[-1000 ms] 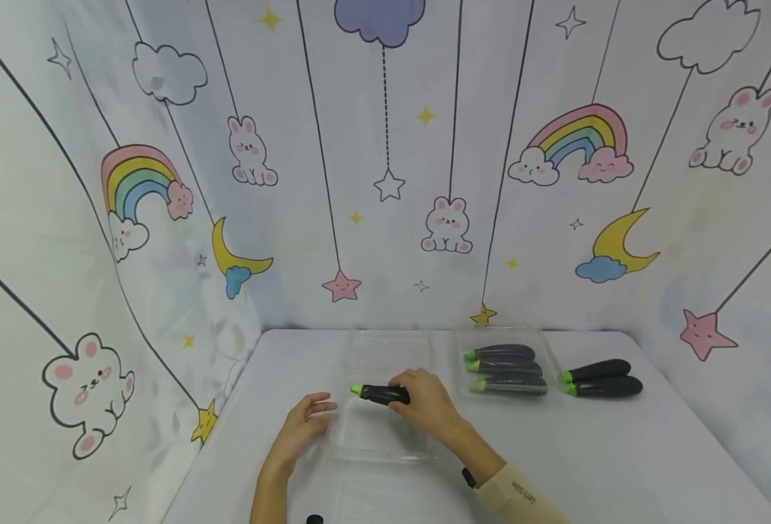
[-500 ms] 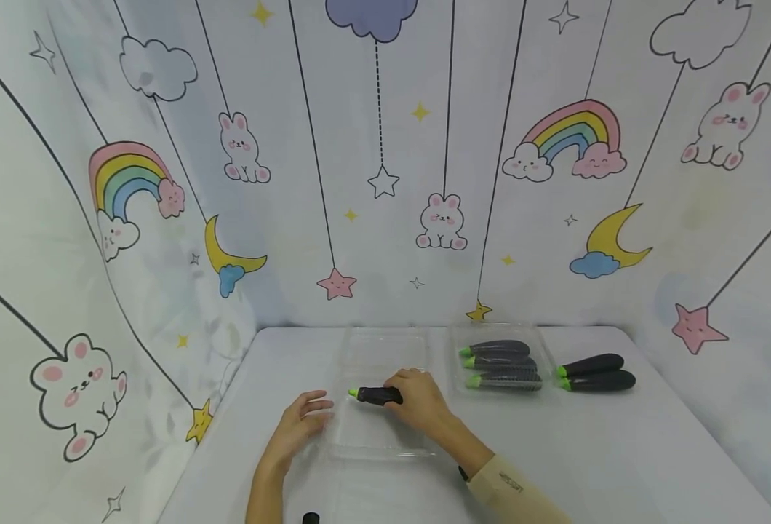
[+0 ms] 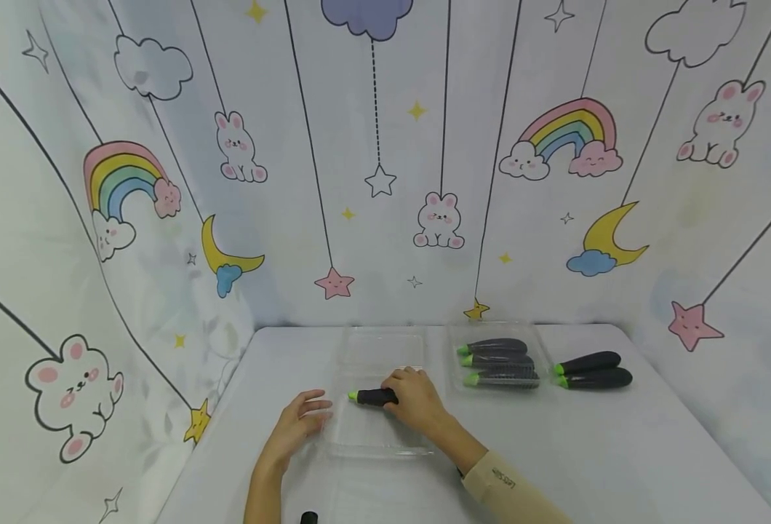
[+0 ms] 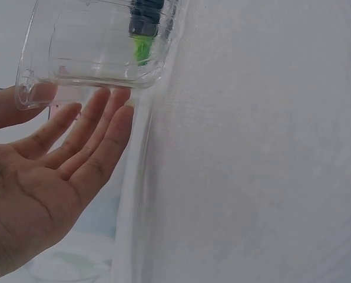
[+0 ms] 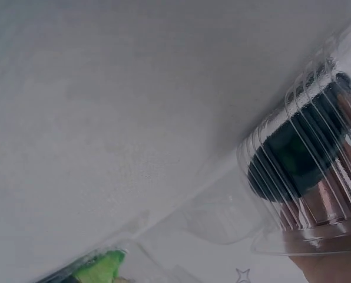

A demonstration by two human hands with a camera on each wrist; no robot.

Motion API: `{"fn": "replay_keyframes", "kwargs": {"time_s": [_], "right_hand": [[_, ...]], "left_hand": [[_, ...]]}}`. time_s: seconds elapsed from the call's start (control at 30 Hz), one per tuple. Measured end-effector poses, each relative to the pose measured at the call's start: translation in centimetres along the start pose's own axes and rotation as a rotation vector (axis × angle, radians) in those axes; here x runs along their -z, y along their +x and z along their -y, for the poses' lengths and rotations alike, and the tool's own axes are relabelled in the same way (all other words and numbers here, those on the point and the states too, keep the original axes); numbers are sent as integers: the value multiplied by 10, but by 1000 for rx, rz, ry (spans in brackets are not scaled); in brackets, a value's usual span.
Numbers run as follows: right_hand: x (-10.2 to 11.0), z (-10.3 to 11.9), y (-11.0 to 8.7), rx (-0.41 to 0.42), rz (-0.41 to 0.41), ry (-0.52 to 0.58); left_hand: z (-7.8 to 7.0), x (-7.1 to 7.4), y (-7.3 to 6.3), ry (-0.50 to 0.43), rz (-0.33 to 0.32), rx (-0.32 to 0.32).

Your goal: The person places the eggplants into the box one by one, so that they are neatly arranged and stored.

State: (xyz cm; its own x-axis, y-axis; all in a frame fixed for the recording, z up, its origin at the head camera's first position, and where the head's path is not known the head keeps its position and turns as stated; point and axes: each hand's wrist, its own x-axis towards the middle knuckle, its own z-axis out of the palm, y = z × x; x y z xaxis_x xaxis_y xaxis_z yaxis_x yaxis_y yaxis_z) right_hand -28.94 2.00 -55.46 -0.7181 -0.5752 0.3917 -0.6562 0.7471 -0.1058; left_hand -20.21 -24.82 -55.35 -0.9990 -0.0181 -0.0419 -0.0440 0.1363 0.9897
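My right hand (image 3: 418,402) grips the thick end of an eggplant (image 3: 371,397), dark with a bright green stem pointing left. It is inside the base of an open clear plastic clamshell box (image 3: 380,435), whose lid leans back behind. Through the ribbed wall (image 5: 268,158) in the right wrist view, the eggplant's dark rounded end shows with the fingers around it. My left hand (image 3: 297,429) is at the box's left side, fingers spread and nearly straight. In the left wrist view its fingertips (image 4: 121,121) lie right at the box's end wall, with the green stem behind the plastic.
At the back right, another clear box (image 3: 459,382) contains three eggplants (image 3: 495,361). Two loose eggplants (image 3: 593,370) lie right of it on the white table (image 3: 556,451). A small black object (image 3: 309,517) shows at the bottom edge. Behind stands a cartoon-printed curtain (image 3: 398,218).
The eggplant has sunk slightly lower in the box with my right hand. My left hand keeps its place beside the box. The whole view has shifted slightly.
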Motion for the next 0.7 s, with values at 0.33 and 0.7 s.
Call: {"fn": "replay_keyframes", "kwargs": {"time_s": [0.33, 0.7], "right_hand": [[-3, -1, -2, 24, -17, -26], [1, -1, -7, 27, -44, -4]], "left_hand": [[3, 0, 1, 1, 5, 0], [2, 0, 0, -2, -9, 5]]}}
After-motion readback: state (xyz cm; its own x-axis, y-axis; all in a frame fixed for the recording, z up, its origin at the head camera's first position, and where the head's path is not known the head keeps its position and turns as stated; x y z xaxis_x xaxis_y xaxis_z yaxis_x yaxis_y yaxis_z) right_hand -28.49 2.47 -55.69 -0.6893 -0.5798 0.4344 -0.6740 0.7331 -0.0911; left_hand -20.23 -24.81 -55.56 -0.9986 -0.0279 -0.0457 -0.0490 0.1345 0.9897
